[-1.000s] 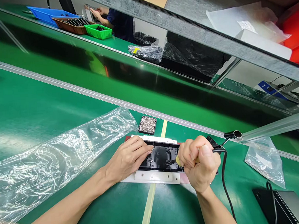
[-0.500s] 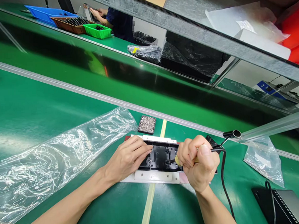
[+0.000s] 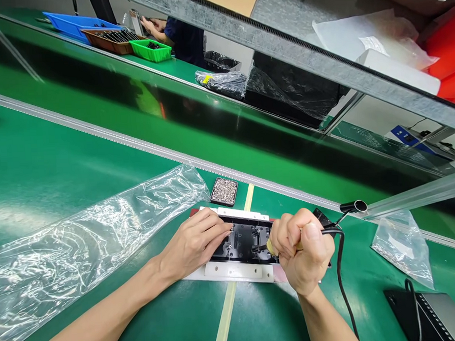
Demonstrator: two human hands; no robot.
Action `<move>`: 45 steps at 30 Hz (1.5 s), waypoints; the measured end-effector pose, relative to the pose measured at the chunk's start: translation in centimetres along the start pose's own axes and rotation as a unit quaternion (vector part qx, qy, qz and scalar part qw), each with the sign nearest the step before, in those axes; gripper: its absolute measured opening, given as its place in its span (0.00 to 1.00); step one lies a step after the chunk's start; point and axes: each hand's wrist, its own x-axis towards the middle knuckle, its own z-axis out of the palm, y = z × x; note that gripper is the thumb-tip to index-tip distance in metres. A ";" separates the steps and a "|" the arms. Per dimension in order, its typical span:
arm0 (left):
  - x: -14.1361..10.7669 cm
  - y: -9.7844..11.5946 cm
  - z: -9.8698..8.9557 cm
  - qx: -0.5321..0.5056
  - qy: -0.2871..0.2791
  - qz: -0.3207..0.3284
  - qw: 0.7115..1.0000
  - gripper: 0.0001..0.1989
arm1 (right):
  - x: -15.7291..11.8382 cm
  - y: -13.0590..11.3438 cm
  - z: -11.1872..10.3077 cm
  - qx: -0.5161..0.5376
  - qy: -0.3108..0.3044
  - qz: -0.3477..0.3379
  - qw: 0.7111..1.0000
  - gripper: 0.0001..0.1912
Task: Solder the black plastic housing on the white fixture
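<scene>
Black housing (image 3: 240, 238) sits between white fixture blocks (image 3: 238, 272) — likely light, stiff, slick plastic, best held by its ends — right hand (image 3: 305, 248) closed round corded tool (image 3: 269, 246), left hand (image 3: 195, 239) over the housing's left end, can't tell if pinching.

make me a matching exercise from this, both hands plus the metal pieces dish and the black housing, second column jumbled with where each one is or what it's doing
Column one
1. left hand
2. right hand
3. dish of small metal pieces
4. black plastic housing

Column two
a. between white blocks
b. beside the clear plastic bag
c. gripping the soldering iron
d. over the housing's left part

Pairs: 1-d, 2-c, 3-b, 4-a
</scene>
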 end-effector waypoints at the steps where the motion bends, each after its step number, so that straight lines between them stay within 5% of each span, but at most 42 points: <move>1: 0.0 0.0 0.0 -0.001 0.000 0.000 1.000 0.17 | 0.0 0.0 0.0 0.000 0.000 0.000 1.000 0.24; 45: 0.1 0.0 -0.1 -0.010 0.000 -0.003 1.000 0.15 | 0.2 -0.3 0.4 -0.010 0.004 -0.004 1.000 0.23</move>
